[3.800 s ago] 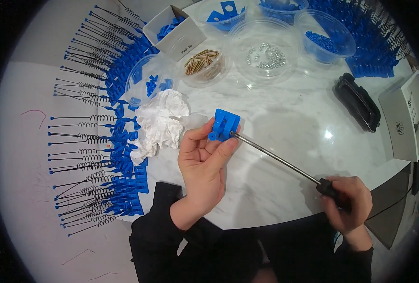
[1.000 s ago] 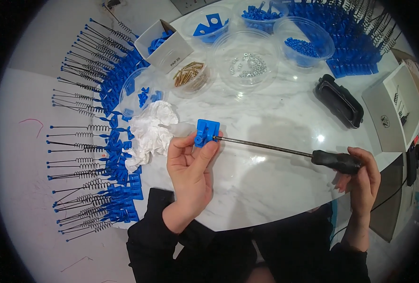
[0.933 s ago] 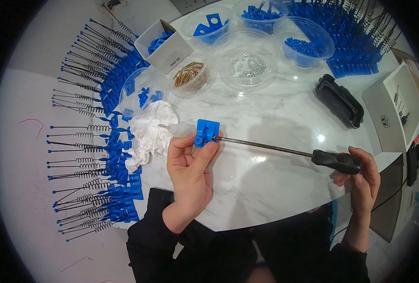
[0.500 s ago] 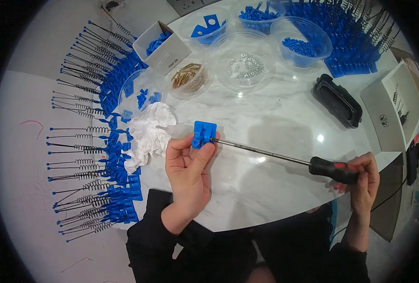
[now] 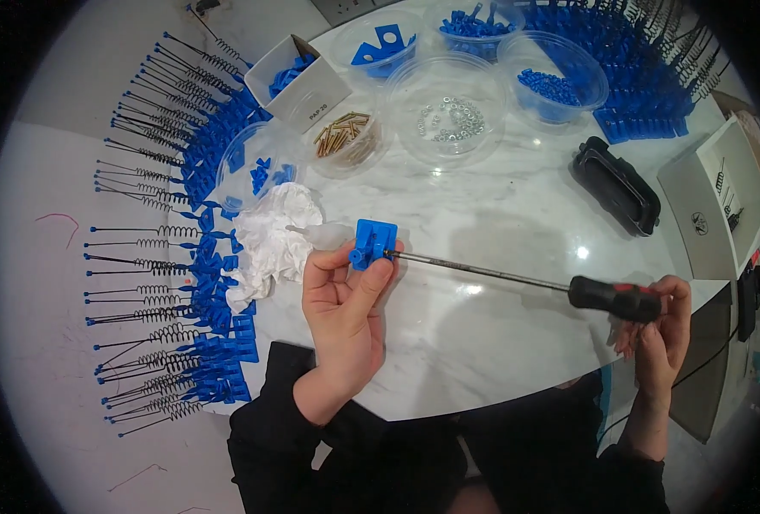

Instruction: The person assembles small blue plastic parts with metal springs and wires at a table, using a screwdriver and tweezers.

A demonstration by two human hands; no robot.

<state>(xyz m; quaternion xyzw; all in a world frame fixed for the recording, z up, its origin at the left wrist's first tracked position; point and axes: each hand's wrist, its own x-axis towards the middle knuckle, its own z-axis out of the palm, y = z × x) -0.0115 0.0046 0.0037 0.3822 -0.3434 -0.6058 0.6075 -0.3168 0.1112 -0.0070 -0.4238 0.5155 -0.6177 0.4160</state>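
Observation:
My left hand [image 5: 345, 313] pinches a small blue plastic bracket [image 5: 375, 242] between thumb and fingers, held up over the table. A long screwdriver [image 5: 491, 272] with a thin metal shaft and a black and red handle lies nearly level across the view. Its tip meets the right side of the bracket, where a small screw head seems to sit. My right hand [image 5: 664, 330] is closed round the end of the handle, which looks slightly blurred. A crumpled white tissue [image 5: 273, 244] and a small translucent nozzle [image 5: 324, 234] are just left of the bracket.
Clear tubs hold brass screws [image 5: 341, 137], silver nuts [image 5: 451, 120] and blue pieces [image 5: 551, 87]. A white box [image 5: 315, 94] stands among them. Blue parts with black springs [image 5: 170, 231] line the left edge. A black case [image 5: 617, 187] and a white carton [image 5: 709, 201] are at right.
The screwdriver handle has turned and shifted slightly to the right, with the fingers of my right hand moving on it. The bracket stays in my left hand, and the whole view shifts a little.

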